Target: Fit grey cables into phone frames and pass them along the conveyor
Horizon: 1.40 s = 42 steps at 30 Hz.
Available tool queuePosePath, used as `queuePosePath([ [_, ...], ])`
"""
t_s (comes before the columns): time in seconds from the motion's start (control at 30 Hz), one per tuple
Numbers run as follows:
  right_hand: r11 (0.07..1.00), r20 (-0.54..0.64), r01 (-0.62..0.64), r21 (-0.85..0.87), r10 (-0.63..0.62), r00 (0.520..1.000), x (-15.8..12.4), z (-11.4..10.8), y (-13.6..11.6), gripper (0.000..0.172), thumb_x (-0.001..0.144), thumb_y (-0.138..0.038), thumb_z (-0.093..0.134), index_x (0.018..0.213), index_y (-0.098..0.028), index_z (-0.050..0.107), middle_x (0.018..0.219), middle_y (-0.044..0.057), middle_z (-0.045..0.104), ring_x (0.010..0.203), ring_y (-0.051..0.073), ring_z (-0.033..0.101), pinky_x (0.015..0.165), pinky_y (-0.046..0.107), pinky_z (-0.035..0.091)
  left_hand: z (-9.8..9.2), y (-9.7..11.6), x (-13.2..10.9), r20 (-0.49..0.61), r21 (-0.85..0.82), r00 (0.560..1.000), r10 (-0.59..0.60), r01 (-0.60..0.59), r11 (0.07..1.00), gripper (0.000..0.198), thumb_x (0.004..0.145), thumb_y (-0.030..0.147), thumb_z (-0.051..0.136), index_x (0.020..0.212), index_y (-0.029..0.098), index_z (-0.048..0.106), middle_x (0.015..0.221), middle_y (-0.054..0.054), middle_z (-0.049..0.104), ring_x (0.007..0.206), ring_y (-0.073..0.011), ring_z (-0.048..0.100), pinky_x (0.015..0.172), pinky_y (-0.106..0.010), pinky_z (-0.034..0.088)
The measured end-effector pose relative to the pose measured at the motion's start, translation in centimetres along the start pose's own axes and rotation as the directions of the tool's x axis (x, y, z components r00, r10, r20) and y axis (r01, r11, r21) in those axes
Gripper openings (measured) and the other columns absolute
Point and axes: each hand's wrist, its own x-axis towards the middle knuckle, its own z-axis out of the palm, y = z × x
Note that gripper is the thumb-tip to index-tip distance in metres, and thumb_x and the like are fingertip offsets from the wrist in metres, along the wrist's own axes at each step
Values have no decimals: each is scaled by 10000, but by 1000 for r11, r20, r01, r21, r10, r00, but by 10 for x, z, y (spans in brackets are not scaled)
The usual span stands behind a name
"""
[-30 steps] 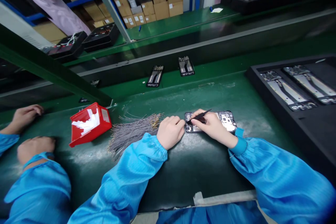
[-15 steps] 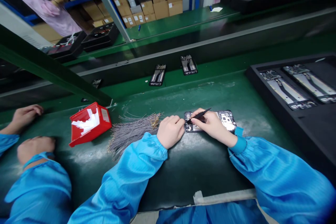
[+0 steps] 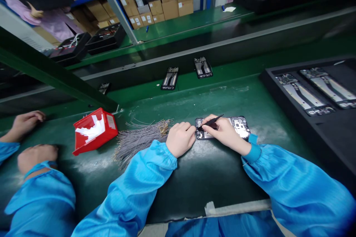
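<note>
Okay, from a distance I'm working the right hand [image 3: 224, 133]: its fingers are pinching a black pointed tool [image 3: 213, 121], aiming it at the left end of an opened smartphone [image 3: 240, 126] that's lying flat on the green tabletop [image 3: 205, 177]. The left hand [image 3: 179, 139] is resting curled right by that same end; I can't tell whether its fingers are pinching anything. Grey cables [image 3: 141, 139] with gold-coloured ends are lying bunched to its left. Farther left, a red bin [image 3: 104, 139] is holding white strips [image 3: 93, 129]. Off right, a black tray [image 3: 333, 133] is carrying two more phones [image 3: 300, 96], also opened.
</note>
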Motion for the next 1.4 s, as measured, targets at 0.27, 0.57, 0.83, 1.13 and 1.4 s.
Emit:
queuePosePath([
  [0.27,1000,4,15,-18,-15,1000,-1,0,-1,77,774,-197,540,809,-179,606,818,26,642,776,163,605,706,281,470,1,0,0,-10,-5,1000,10,-10,1000,156,849,227,421,749,191,536,722,-11,525,691,-153,469,622,-286,331],
  [0.57,998,12,51,-29,-51,999,-1,0,-5,76,776,-189,533,807,-172,600,813,38,639,778,165,601,705,288,477,0,0,0,6,4,1000,11,-11,1000,161,853,234,418,752,192,537,729,-11,527,702,-155,472,631,-293,334],
  [0.83,998,4,54,-27,-54,999,-1,0,-3,72,775,-195,538,807,-180,601,814,33,642,777,165,604,706,289,479,0,1,-1,0,9,1000,13,-13,1000,156,847,231,421,743,193,531,721,-4,525,701,-156,471,628,-294,331],
  [1.13,994,23,98,-53,-96,995,-3,0,-5,78,784,-186,522,814,-177,594,812,40,631,775,168,596,704,293,475,-1,0,0,12,-6,1000,16,-16,1000,166,853,225,412,752,190,538,730,-16,523,708,-157,471,632,-295,331],
  [1.4,936,137,307,-173,-286,948,-6,4,-10,91,811,-156,453,842,-188,532,790,55,576,736,175,546,668,303,450,-2,1,2,40,6,999,4,-4,1000,133,843,219,426,774,189,536,734,-16,532,713,-160,489,638,-289,355],
])
